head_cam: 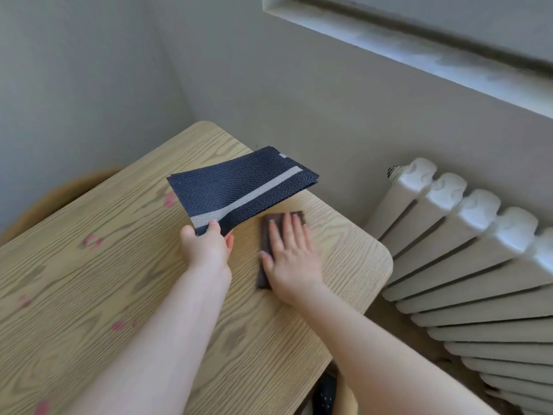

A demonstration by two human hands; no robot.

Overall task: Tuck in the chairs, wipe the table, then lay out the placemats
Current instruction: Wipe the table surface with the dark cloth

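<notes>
The person's left hand (pixel 206 245) pinched the near corner of the folded navy placemats (pixel 239 187), lifting that edge off the wooden table (pixel 89 280). Their right hand (pixel 288 254) pressed flat, fingers straight and slightly spread, on a brown cloth (pixel 266 232) just beside the placemats. The placemats lay near the table's far edge and looked liable to slide off. Pink smudges (pixel 92 241) marked the tabletop. A white radiator (pixel 449 235) stood along the wall under a window ledge (pixel 419 55).
</notes>
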